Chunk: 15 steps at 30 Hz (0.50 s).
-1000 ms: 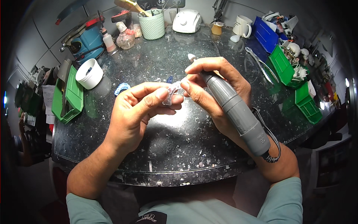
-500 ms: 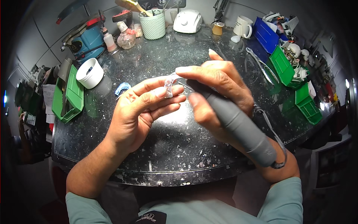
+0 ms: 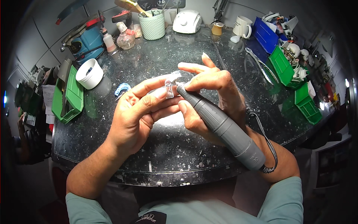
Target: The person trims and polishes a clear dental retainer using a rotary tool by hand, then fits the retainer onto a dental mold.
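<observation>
Between the thumb and fingers of my left hand [image 3: 136,106] is a small clear plastic dental aligner [image 3: 169,89], curved like an arch. My right hand [image 3: 214,93] grips a dark grey rotary handpiece [image 3: 223,127], its narrow front end pointing up and left at the aligner. The handpiece tip lies close to the aligner's inner side; whether it touches, I cannot tell. A coiled black cord [image 3: 274,149] runs from the rear of the handpiece past my right forearm. Both hands are above the middle of the dark worktop.
A blue crumpled piece [image 3: 122,89] lies left of my hands. Around the black speckled table [image 3: 167,149] stand a white cup [image 3: 90,73], a green bin [image 3: 72,97], a woven pot [image 3: 153,27], a white control box [image 3: 187,21], a mug [image 3: 243,27] and more bins [image 3: 281,65] at right.
My right hand has shifted the handpiece left and downward, and its fingers have changed position around it. The aligner in my left hand stays nearly in place.
</observation>
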### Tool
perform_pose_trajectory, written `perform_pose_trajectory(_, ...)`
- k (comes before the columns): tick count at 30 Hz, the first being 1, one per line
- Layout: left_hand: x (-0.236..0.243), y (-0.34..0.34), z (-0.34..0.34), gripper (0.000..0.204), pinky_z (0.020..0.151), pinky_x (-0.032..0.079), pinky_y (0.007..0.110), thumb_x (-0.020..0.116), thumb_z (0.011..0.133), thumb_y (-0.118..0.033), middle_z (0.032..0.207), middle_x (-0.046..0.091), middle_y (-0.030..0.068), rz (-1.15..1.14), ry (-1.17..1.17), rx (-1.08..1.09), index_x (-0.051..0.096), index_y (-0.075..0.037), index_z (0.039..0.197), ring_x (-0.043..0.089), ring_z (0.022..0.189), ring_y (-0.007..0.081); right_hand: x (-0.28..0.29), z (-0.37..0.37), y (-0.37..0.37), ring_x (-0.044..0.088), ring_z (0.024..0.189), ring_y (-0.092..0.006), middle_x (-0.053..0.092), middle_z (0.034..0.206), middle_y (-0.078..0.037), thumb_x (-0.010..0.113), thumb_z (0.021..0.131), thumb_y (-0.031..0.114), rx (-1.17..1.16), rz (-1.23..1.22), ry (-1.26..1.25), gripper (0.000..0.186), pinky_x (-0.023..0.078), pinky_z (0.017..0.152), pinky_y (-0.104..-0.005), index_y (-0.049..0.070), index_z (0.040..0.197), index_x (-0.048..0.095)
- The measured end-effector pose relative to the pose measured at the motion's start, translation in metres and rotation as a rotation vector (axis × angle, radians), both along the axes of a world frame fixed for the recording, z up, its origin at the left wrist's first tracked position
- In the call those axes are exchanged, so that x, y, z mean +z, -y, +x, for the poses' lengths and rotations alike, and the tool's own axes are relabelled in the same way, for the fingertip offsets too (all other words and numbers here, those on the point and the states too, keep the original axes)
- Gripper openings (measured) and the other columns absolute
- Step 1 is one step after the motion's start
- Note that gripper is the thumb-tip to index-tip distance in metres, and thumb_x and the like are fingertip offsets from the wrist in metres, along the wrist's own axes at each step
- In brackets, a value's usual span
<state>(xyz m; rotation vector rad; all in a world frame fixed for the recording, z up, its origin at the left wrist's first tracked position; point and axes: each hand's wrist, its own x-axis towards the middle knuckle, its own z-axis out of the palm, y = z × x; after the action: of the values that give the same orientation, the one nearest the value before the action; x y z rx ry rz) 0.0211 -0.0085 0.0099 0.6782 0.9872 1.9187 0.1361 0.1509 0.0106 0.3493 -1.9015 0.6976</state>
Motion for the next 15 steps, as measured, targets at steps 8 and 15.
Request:
perform_pose_trajectory(8, 0.0016, 0.0006, 0.0020, 0.039, 0.095, 0.056, 0.039, 0.060, 0.097, -0.012, 0.118, 0.065, 0.0204, -0.010, -0.014, -0.005, 0.052, 0.004, 0.132, 0.068, 0.106, 0.0262, -0.0010, -0.0014, 0.0000, 0.067, 0.108, -0.0299, 0.065, 0.092, -0.008, 0.075, 0.074, 0.005, 0.000, -0.010, -0.002, 0.035, 0.037, 0.108, -0.0593, 0.007, 0.104, 0.057)
perform_pose_trajectory(15, 0.0014, 0.0007, 0.0021, 0.038, 0.094, 0.056, 0.039, 0.061, 0.096, -0.009, 0.119, 0.065, 0.0193, -0.019, -0.028, -0.008, 0.053, 0.004, 0.131, 0.068, 0.105, 0.0259, 0.0019, 0.0008, -0.0009, 0.066, 0.108, -0.0300, 0.065, 0.094, -0.007, 0.076, 0.073, 0.006, 0.030, 0.023, 0.032, 0.036, 0.038, 0.107, -0.0587, 0.007, 0.104, 0.058)
